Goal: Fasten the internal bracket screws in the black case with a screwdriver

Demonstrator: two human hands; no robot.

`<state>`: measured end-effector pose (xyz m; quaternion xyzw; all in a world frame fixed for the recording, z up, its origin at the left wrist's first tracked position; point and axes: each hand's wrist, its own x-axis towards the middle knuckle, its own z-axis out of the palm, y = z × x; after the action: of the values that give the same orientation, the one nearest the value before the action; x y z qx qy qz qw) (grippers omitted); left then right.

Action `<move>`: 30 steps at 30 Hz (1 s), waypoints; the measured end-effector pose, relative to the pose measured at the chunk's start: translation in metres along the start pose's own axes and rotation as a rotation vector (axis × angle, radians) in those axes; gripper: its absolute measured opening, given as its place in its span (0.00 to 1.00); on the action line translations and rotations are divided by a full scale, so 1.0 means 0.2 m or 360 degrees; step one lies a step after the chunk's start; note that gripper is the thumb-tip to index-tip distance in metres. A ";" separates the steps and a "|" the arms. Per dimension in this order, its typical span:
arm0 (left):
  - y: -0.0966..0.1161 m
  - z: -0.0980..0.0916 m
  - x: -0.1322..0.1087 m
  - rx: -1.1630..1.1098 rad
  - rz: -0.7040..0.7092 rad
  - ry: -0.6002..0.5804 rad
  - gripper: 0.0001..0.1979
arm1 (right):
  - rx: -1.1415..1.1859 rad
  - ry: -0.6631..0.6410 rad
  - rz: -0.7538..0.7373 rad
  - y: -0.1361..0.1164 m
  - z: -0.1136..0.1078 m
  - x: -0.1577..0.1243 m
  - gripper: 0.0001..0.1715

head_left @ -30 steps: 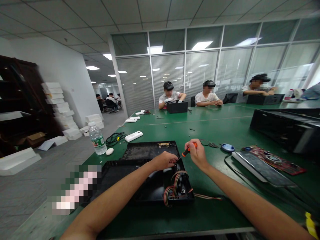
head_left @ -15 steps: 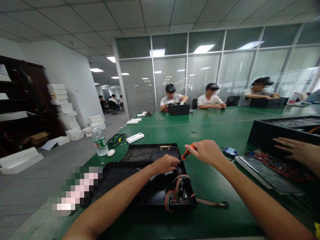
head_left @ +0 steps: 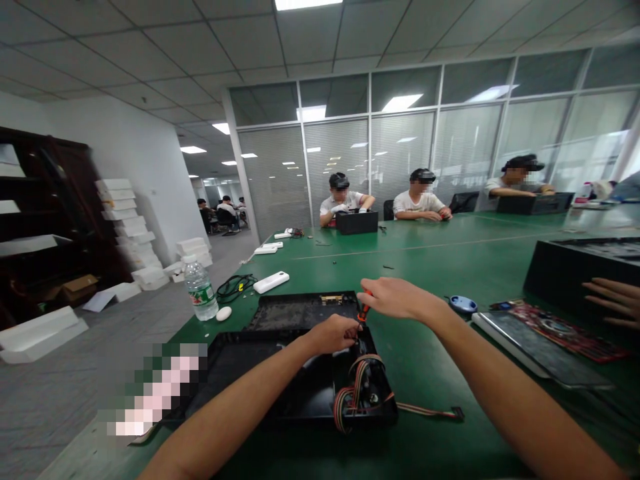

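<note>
My right hand (head_left: 393, 298) grips the handle of an orange-and-black screwdriver (head_left: 363, 312), which stands close to upright with its tip downward. Below it, the tip meets the far right part of a black plastic casing (head_left: 310, 383). My left hand (head_left: 336, 333) is closed in a pinch beside the screwdriver's lower end; what its fingertips hold is hidden. A striped ribbon cable (head_left: 357, 387) loops over the casing's right side, and its connector end lies out on the green table. Behind the casing lies a flat black panel (head_left: 295, 312) with a brass-coloured strip.
A water bottle (head_left: 201, 290), a white oval object (head_left: 223, 313) and a black cable (head_left: 235, 287) are at left. To the right are a blue round dish (head_left: 463, 305), a phone-like slab (head_left: 535, 347), a red circuit board (head_left: 565, 330) and another person's hand (head_left: 615, 300) by a black case (head_left: 575, 280).
My right hand has shifted left and the screwdriver has tipped from slanted to nearly upright. My left hand stays pinched in place. The other person's hand and black case have moved right.
</note>
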<state>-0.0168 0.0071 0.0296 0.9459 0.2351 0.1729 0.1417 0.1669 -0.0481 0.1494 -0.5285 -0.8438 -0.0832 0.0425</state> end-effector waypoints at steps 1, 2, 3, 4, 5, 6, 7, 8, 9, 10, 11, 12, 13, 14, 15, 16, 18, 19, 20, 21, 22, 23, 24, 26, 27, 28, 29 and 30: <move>0.00 0.00 0.00 -0.0002 0.0010 0.0010 0.15 | 0.0000 0.0002 0.0044 0.01 0.00 0.00 0.28; 0.00 0.00 0.00 -0.0006 0.0018 0.0020 0.16 | 0.0009 0.0015 0.0080 0.02 0.01 0.00 0.28; 0.00 0.00 0.00 -0.0011 0.0024 0.0027 0.16 | 0.0036 0.0027 0.0085 0.03 0.01 -0.01 0.27; -0.01 0.00 0.00 -0.0016 0.0027 0.0032 0.16 | 0.0075 0.0025 0.0043 0.03 0.02 -0.01 0.25; -0.01 0.01 -0.01 -0.0024 0.0028 0.0033 0.16 | 0.0106 0.0009 -0.0016 0.04 0.02 -0.01 0.24; -0.01 0.01 -0.01 -0.0035 0.0029 0.0033 0.16 | 0.0110 -0.0013 -0.0053 0.04 0.02 -0.01 0.23; -0.01 0.01 -0.01 -0.0045 0.0028 0.0037 0.17 | 0.0082 -0.0031 -0.0038 0.05 0.02 -0.01 0.23; -0.01 0.01 -0.01 -0.0050 0.0025 0.0044 0.17 | 0.0033 -0.0039 0.0018 0.05 0.02 -0.01 0.25; -0.01 0.01 -0.01 -0.0048 0.0019 0.0051 0.17 | -0.0013 -0.0033 0.0089 0.05 0.02 -0.01 0.27; -0.01 0.01 -0.01 -0.0038 0.0013 0.0057 0.17 | -0.0040 -0.0011 0.0149 0.05 0.02 0.00 0.27; -0.01 0.01 -0.01 -0.0025 0.0009 0.0062 0.17 | -0.0038 0.0017 0.0168 0.05 0.02 0.00 0.26; -0.01 0.01 -0.01 -0.0012 0.0010 0.0064 0.17 | -0.0012 0.0036 0.0141 0.05 0.01 -0.01 0.24; -0.01 0.01 -0.02 -0.0003 0.0015 0.0062 0.17 | 0.0025 0.0035 0.0082 0.05 0.01 -0.01 0.22; -0.01 0.01 -0.02 0.0003 0.0021 0.0058 0.17 | 0.0061 0.0016 0.0016 0.04 0.01 -0.02 0.21; -0.01 0.01 -0.02 0.0006 0.0027 0.0053 0.17 | 0.0089 -0.0014 -0.0043 0.04 0.01 -0.02 0.19; -0.01 0.01 -0.02 0.0008 0.0032 0.0050 0.16 | 0.0104 -0.0049 -0.0087 0.03 0.01 -0.03 0.17; -0.01 0.00 -0.03 0.0011 0.0036 0.0052 0.15 | 0.0103 -0.0072 -0.0109 0.02 0.01 -0.04 0.17; 0.00 -0.01 -0.03 0.0010 0.0035 0.0054 0.14 | 0.0100 -0.0040 -0.0088 0.02 0.01 -0.04 0.19; 0.00 -0.01 -0.03 0.0006 0.0031 0.0051 0.14 | 0.0107 0.0007 -0.0055 0.01 0.01 -0.04 0.19; 0.01 -0.02 -0.03 0.0001 0.0026 0.0042 0.13 | 0.0130 0.0048 -0.0031 0.01 0.01 -0.04 0.19; 0.01 -0.02 -0.03 -0.0004 0.0020 0.0029 0.13 | 0.0167 0.0075 -0.0023 0.00 0.01 -0.04 0.19; 0.01 -0.03 -0.03 -0.0009 0.0014 0.0017 0.13 | 0.0208 0.0080 -0.0033 0.00 0.01 -0.03 0.18; 0.02 -0.03 -0.03 -0.0011 0.0010 0.0009 0.13 | 0.0236 0.0074 -0.0051 0.00 0.01 -0.03 0.17; 0.02 -0.03 -0.02 -0.0006 0.0006 0.0010 0.13 | 0.0205 0.0059 -0.0058 0.00 0.00 -0.01 0.16; 0.02 -0.03 -0.02 0.0003 0.0007 0.0016 0.13 | 0.0150 0.0071 -0.0029 0.00 0.00 -0.01 0.18; 0.01 -0.03 -0.02 0.0013 0.0009 0.0023 0.13 | 0.0089 0.0087 0.0016 0.00 0.00 0.00 0.21; 0.01 -0.03 -0.01 0.0020 0.0014 0.0028 0.14 | 0.0039 0.0102 0.0064 0.01 -0.01 0.01 0.24; 0.01 -0.03 -0.01 0.0023 0.0019 0.0030 0.14 | 0.0012 0.0110 0.0106 0.01 -0.01 0.01 0.25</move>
<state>-0.0203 0.0059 0.0346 0.9466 0.2321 0.1809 0.1315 0.1676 -0.0460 0.1514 -0.5529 -0.8240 -0.0970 0.0765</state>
